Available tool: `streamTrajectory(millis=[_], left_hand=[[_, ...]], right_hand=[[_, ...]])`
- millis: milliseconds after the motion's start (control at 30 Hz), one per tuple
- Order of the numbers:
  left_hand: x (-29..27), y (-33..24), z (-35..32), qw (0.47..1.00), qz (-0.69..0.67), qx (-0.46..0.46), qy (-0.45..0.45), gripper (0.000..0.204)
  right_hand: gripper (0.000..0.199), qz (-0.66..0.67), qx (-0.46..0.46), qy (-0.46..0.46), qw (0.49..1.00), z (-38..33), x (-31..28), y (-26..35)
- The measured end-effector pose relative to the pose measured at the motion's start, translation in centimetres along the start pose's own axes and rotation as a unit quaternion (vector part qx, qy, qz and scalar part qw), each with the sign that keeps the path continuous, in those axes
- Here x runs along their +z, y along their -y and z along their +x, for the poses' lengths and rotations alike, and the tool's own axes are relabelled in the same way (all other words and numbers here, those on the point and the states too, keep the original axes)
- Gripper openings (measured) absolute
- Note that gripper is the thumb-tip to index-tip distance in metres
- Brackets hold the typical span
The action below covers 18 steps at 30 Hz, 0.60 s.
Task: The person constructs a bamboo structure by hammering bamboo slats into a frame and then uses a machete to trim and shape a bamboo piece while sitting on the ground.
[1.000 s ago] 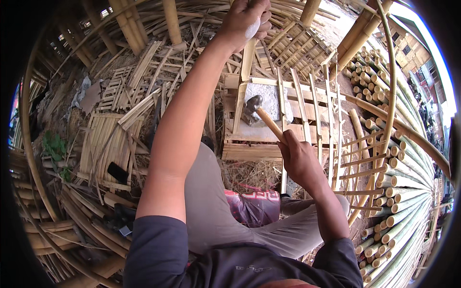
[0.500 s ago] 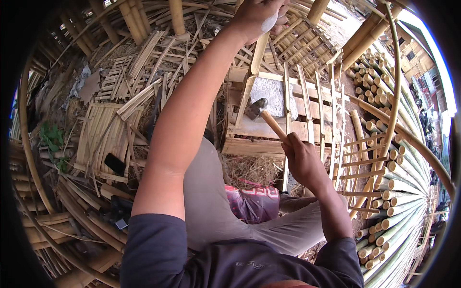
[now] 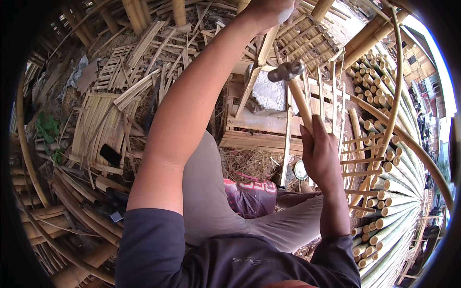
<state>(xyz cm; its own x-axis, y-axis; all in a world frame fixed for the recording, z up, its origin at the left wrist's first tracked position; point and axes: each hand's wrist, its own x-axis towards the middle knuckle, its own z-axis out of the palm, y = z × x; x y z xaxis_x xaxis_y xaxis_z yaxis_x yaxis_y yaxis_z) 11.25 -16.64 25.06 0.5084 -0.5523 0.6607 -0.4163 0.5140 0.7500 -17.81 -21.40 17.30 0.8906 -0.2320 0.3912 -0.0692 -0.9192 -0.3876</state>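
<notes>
Hammer is hanging just right of upper centre, head showing over the upper right of the pale block, sitting higher and further right than half a second back. Right hand is gripping the wooden handle, fingers wrapped round. Left hand is getting cropped at the top edge by a bamboo strip, so can't tell how closed it is. Pale lettering is showing on the dark-and-red cloth, lower centre, plus small print on the dark shirt.

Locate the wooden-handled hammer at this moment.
In the head view, the wooden-handled hammer is right of centre, gripped in the right hand, its metal head appearing over the pale block's upper right corner.
</notes>
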Motion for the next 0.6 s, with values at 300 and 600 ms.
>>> streamTrajectory(millis=[300,600], left_hand=[[0.1,0.2,0.5,0.992,-0.123,-0.016,0.023,0.046],[-2.8,-1.4,-1.0,0.996,-0.074,-0.015,-0.044,0.045]], right_hand=[[0.014,0.161,-0.001,-0.197,0.967,4.7,1.6,-0.1],[0.021,0.106,0.012,-0.097,0.990,2.9,-1.7,2.3]])
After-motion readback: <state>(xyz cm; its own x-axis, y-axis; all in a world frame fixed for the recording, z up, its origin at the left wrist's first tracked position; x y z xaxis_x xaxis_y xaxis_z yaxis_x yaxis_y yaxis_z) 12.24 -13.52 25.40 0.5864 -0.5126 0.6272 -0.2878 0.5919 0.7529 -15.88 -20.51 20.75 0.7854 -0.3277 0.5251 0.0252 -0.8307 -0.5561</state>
